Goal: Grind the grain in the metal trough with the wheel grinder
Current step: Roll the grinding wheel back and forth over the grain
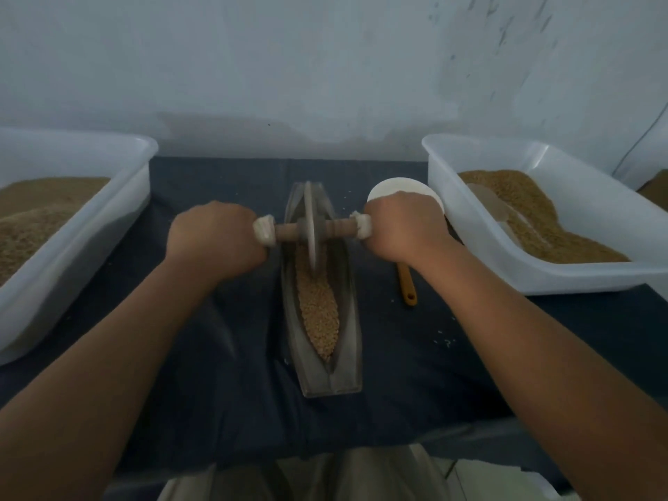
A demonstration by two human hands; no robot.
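Note:
A long, boat-shaped metal trough (349, 341) lies lengthwise on the dark cloth in front of me. Tan grain (320, 312) fills its groove from the middle toward the near end. The wheel grinder's thin metal disc (310, 226) stands upright in the far half of the groove, its lower edge in the grain. A wooden axle (336, 228) runs through the disc, with pale cloth wrapped at both ends. My left hand (217, 236) grips the left end. My right hand (405, 229) grips the right end.
A white plastic tub (72, 226) of grain stands at the left, and another white tub (542, 276) with grain and a scoop at the right. A white bowl (397, 188) sits behind my right hand. An orange spoon handle (407, 287) lies right of the trough.

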